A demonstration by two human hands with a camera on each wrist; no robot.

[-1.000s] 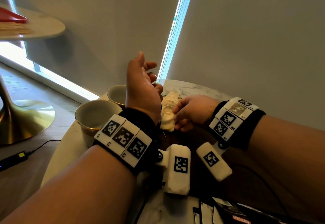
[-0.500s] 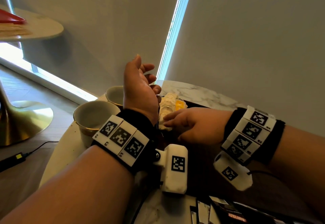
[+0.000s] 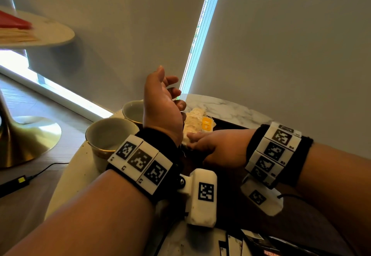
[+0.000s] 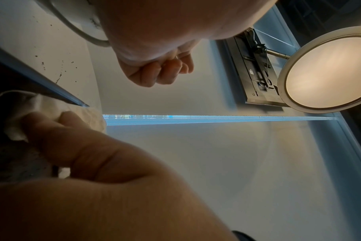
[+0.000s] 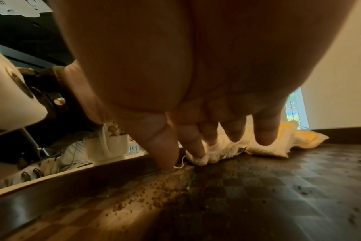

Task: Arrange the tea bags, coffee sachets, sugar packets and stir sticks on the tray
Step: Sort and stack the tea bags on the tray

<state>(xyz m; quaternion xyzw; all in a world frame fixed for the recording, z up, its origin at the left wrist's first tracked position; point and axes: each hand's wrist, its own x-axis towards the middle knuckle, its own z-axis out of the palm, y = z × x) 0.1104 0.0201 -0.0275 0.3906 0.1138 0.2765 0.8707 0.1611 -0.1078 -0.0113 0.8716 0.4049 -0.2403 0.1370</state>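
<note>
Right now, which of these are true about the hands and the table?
1. The right hand reaches down to the tea bags. True.
2. The left hand lies flat on the tray. False: it is raised, fingers loosely curled, holding nothing.
3. Two cups stand left of the hands. True.
4. The tray floor is spotless. False: brown crumbs are scattered on it.
5. One tea bag carries a yellow tag. True.
</note>
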